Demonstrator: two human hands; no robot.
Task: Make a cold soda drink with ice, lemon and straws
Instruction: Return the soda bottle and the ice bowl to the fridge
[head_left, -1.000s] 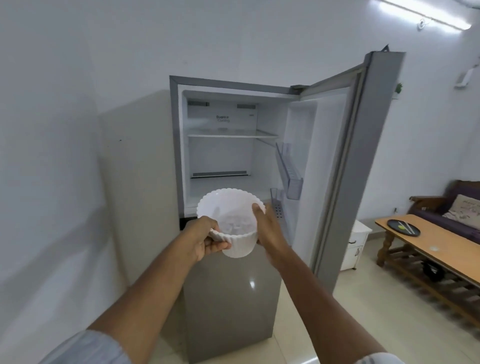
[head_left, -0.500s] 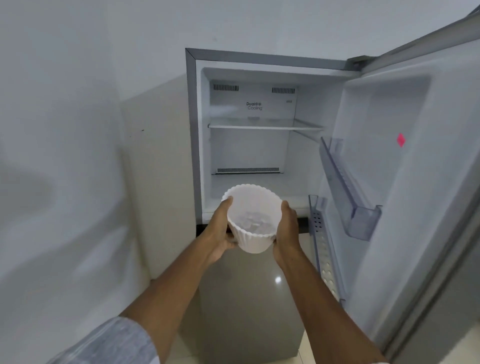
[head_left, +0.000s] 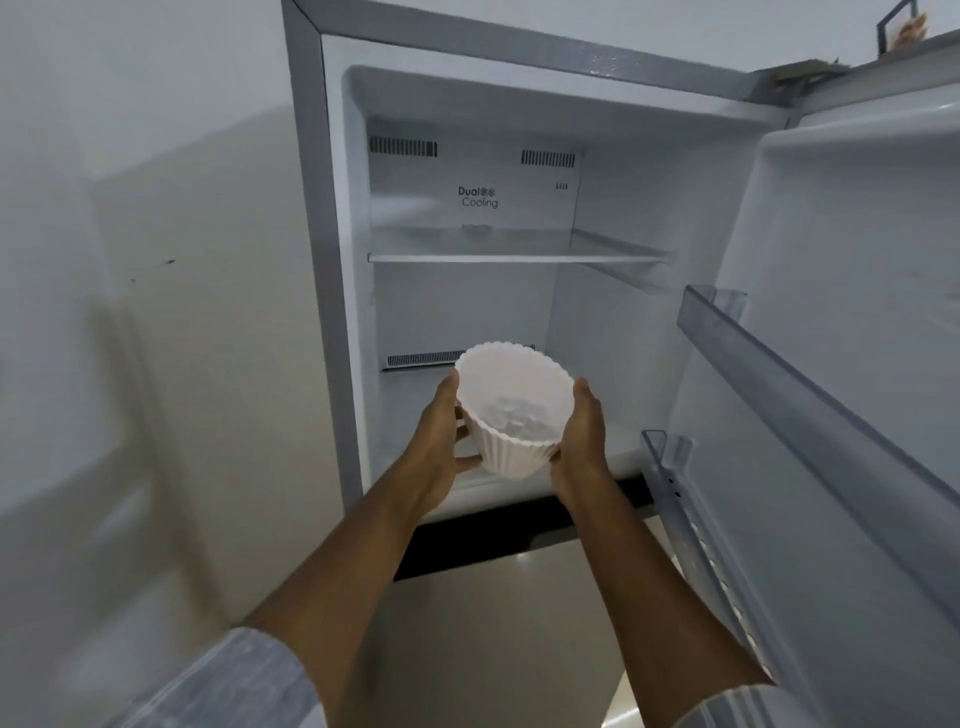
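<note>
A white fluted bowl with ice in its bottom is held between both my hands at the mouth of the open freezer compartment. My left hand grips the bowl's left side and my right hand cups its right side. The bowl hovers just over the freezer's lower floor, tilted a little toward me. The freezer's glass shelf above it carries nothing.
The freezer door stands open on the right, with clear door bins jutting toward my right arm. A plain wall runs close on the left. The closed lower fridge door lies below my arms.
I have stepped closer to the freezer. The bowl has moved forward and up, from in front of the fridge into the freezer opening, still held by both hands.
</note>
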